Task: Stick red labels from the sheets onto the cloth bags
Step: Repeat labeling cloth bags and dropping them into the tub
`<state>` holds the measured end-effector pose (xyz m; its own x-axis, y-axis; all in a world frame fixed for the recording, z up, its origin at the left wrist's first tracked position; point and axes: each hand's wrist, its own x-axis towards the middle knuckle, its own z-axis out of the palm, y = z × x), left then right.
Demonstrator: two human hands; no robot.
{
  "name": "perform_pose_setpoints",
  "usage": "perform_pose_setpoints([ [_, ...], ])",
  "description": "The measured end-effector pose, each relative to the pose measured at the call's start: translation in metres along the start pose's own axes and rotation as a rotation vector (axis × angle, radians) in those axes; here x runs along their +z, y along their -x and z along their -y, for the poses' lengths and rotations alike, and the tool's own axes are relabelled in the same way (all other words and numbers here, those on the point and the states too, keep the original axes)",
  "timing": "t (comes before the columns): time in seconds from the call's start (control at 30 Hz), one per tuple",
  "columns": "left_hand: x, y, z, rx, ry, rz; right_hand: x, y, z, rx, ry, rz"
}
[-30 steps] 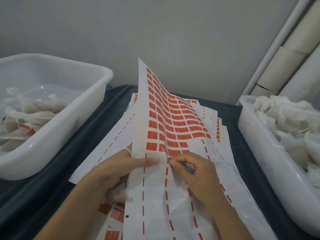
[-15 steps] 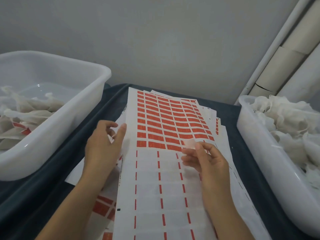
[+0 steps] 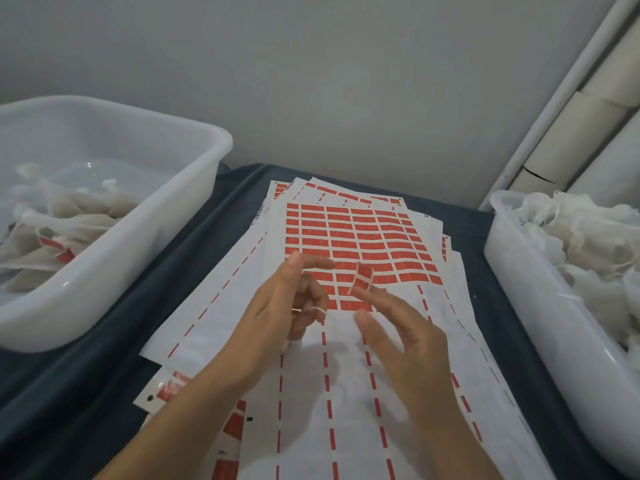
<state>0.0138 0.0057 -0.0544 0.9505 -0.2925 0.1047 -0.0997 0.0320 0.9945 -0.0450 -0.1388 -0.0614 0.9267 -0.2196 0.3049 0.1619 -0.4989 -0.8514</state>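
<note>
Two hands hover over the label sheets [image 3: 346, 341] on the dark counter [image 3: 166, 271] in the head view. Stuck to the right hand's [image 3: 412, 344] extended fingertip is one red label [image 3: 362, 278], fingers otherwise relaxed. Blurred, the left hand [image 3: 287, 306] seems to hold a white scrap loosely. Cloth bags [image 3: 581, 244] fill the right tub [image 3: 526, 306]; labelled bags [image 3: 52, 230] lie in the left tub [image 3: 138, 237].

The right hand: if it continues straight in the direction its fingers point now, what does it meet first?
Probably the left hand, since the right hand with its peeled red label points up-left toward it; depth is unclear.
</note>
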Motion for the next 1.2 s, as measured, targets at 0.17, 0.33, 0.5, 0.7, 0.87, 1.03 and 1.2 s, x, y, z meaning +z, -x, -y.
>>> perform_pose_setpoints([
  [0.17, 0.005, 0.004, 0.004, 0.062, -0.044, 0.069, 0.012, 0.007, 0.001, -0.081, 0.095, 0.024],
  [0.33, 0.006, 0.005, 0.002, 0.047, -0.028, 0.093, 0.009, 0.005, -0.001, -0.108, 0.105, -0.088],
  [0.5, 0.005, 0.005, -0.001, 0.049, -0.001, 0.089, 0.008, 0.003, -0.002, -0.086, 0.105, -0.064],
  [0.7, 0.004, 0.006, -0.004, 0.017, 0.018, 0.123, 0.007, 0.003, 0.0, -0.099, 0.129, -0.114],
  [0.87, 0.004, 0.003, -0.002, 0.124, -0.272, 0.194, 0.002, 0.002, 0.002, -0.08, 0.16, -0.15],
  [1.03, 0.003, 0.001, 0.003, 0.098, -0.308, 0.152, 0.002, 0.001, 0.005, 0.004, 0.028, -0.155],
  [1.2, 0.004, 0.0, 0.006, 0.016, -0.232, 0.036, -0.013, -0.004, 0.009, 0.203, -0.307, -0.239],
])
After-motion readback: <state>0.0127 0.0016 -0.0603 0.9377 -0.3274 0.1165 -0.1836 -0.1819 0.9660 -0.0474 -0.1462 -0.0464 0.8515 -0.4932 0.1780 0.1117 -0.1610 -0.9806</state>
